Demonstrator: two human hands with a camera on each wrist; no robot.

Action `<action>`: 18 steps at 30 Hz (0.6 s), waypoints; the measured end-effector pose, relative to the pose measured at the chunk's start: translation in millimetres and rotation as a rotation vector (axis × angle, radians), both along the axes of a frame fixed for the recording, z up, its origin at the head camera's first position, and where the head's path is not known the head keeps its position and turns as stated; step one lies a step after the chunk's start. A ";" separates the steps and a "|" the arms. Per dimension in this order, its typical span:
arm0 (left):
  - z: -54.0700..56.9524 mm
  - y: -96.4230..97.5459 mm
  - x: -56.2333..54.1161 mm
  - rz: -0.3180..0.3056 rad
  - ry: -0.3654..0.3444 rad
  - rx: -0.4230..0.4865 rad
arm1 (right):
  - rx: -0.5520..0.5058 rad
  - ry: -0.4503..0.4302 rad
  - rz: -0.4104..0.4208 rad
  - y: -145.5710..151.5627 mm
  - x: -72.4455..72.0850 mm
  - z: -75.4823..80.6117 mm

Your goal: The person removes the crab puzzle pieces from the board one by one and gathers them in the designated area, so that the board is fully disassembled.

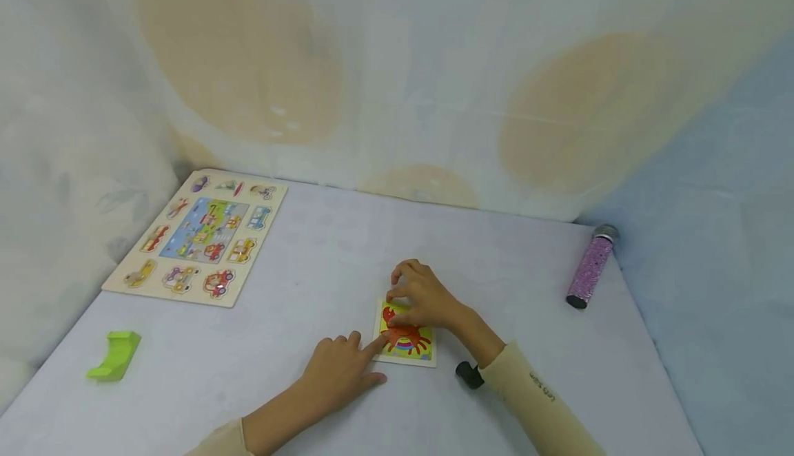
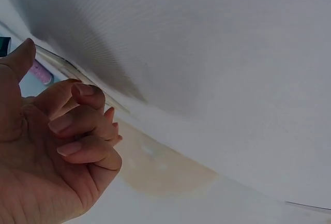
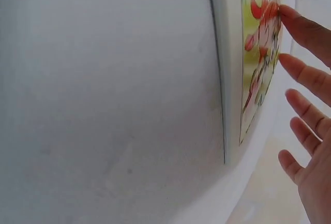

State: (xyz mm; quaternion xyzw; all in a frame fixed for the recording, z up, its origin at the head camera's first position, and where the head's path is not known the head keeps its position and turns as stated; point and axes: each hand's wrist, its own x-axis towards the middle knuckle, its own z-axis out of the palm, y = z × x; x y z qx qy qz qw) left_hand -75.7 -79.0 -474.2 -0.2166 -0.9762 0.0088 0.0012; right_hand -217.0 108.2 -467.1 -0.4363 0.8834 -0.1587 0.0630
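A small square puzzle board (image 1: pixel 425 359) with a red crab picture on a yellow ground lies flat on the table. My left hand (image 1: pixel 340 371) touches the crab's left side with a straight index finger, while its other fingers curl loosely, as the left wrist view also shows. Over the upper part of the board is my right hand (image 1: pixel 426 297), its fingertips at the picture. In the right wrist view its fingers (image 3: pixel 310 79) are spread and fairly straight, with two tips at the picture's surface. No loose piece is visible in either hand.
A larger wooden vehicle puzzle board (image 1: pixel 251 287) lies at the back left. A green curved block (image 1: pixel 118 356) is at the front left. On the right lies a purple glittery microphone (image 1: pixel 589 270). A black object (image 1: pixel 469 375) shows beside the right wrist. Patterned cloth (image 1: pixel 422 84) surrounds the table.
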 end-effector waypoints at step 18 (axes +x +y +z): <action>-7.9 -5.0 -3.4 -0.012 -0.036 0.145 | -0.035 0.034 0.036 -4.4 3.2 -1.8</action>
